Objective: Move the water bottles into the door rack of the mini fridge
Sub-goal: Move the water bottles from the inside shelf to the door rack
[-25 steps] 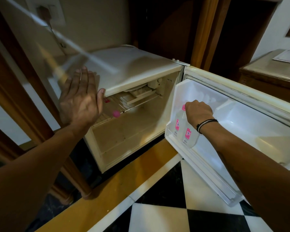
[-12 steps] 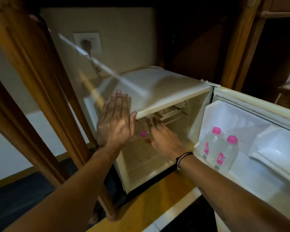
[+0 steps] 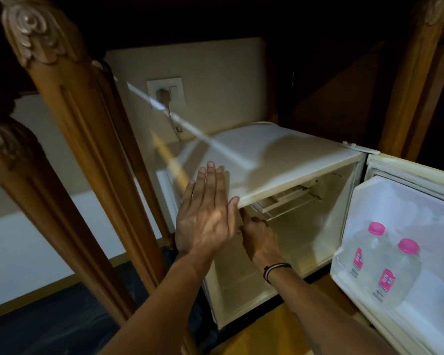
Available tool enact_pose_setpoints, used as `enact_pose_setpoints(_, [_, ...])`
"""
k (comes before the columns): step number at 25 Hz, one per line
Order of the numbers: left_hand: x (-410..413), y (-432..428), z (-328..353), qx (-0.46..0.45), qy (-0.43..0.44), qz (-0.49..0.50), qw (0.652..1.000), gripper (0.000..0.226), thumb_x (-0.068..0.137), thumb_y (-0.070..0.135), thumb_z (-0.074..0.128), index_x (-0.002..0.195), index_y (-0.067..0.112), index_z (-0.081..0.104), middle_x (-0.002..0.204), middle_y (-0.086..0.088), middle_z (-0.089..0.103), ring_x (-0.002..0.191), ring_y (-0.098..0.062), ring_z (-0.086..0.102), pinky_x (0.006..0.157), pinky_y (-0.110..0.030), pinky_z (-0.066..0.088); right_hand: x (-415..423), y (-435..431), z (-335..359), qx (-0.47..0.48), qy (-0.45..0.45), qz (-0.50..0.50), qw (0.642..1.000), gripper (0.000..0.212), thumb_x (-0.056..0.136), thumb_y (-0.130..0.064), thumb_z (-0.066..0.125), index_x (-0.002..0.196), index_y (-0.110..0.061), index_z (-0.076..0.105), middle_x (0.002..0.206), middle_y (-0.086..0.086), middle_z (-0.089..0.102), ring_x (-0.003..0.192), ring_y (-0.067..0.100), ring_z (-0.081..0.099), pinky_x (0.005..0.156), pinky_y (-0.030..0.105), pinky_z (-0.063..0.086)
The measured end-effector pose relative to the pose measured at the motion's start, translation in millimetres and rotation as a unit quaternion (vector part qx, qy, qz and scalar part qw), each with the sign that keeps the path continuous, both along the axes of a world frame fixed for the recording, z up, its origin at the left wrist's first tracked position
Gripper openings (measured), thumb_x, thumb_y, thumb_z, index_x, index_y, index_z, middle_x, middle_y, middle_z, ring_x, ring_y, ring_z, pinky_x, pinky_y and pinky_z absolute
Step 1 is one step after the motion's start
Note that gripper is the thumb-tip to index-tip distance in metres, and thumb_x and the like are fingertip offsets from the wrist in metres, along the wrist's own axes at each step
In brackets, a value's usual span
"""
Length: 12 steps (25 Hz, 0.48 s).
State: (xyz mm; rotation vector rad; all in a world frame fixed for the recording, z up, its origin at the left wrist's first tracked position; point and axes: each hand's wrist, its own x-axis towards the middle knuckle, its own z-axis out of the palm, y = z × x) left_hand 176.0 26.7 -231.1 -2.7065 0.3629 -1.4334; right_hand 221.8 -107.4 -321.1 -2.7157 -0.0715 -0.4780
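Left hand point(image 3: 205, 216) flat and spread wide, fingers straight and together, palm pressed against the upper left front corner of the mini fridge point(image 3: 280, 155), thumb tip touching the front edge of its top panel. Gripping nothing.

Right hand point(image 3: 258, 235) just beside the left, to its right and slightly lower, reaching into the open fridge cavity below the top edge. Fingers pointed inward and hidden partly behind the left thumb; cannot tell whether curled around anything. Dark cord bracelet point(image 3: 276, 270) around the right wrist.

Two water bottles point(image 3: 385, 262) well to the right of both hands, upright in the door rack point(image 3: 420, 319) of the open fridge door point(image 3: 410, 198). Clear plastic, pink caps, pink labels, standing side by side and touching or nearly so, the nearer one lower in view. Neither hand in contact with them.

Small freezer shelf point(image 3: 285, 201) inside the cavity, just beyond the right hand's fingers, up under the top panel.

Carved wooden legs point(image 3: 87, 139) to the left of the left hand, running down to the floor. Wall socket point(image 3: 166, 92) with a plug in it beyond the left hand, above the fridge top.
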Motion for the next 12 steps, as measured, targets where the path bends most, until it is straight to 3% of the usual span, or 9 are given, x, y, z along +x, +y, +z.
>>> enact_pose_setpoints(3, [5,6,0,0.015,-0.015,0.008,1.0,0.067,0.112,0.046,0.033,0.163,0.002,0.039,0.169,-0.02,0.042,0.158,-0.033,0.042,0.132,-0.045,0.026,-11,-12,13,0.061,0.009,0.009,0.998,0.053,0.102,-0.019,0.054,0.148,-0.039,0.038,0.12,0.011,0.065,0.108,0.036,0.066,0.089,0.044,0.055])
enact_pose_setpoints(7, [6,5,-3,0.014,0.006,0.005,1.0,0.069,0.115,0.048,0.021,0.165,0.003,0.036,0.172,-0.02,0.037,0.16,-0.033,0.038,0.132,-0.045,0.019,-51,-47,23,0.109,0.053,0.0,0.993,0.05,0.098,-0.008,0.056,0.142,-0.03,0.051,0.138,0.01,0.054,0.125,0.037,0.054,0.102,0.049,0.049])
enact_pose_setpoints(9, [7,5,-4,0.012,0.009,-0.003,1.0,0.069,0.115,0.049,0.018,0.165,0.004,0.035,0.172,-0.019,0.036,0.16,-0.033,0.037,0.133,-0.046,0.021,-70,-71,41,0.128,0.023,-0.014,0.991,0.048,0.094,-0.008,0.066,0.139,-0.025,0.056,0.131,0.004,0.06,0.118,0.025,0.061,0.097,0.039,0.054])
enact_pose_setpoints(12, [6,4,-5,-0.004,0.022,-0.014,1.0,0.069,0.115,0.05,0.018,0.165,0.005,0.032,0.174,-0.017,0.034,0.161,-0.032,0.034,0.133,-0.044,0.016,-98,-107,82,0.138,-0.043,-0.03,0.989,0.034,0.091,-0.017,0.075,0.125,-0.018,0.07,0.116,-0.001,0.068,0.101,0.011,0.061,0.086,0.022,0.048])
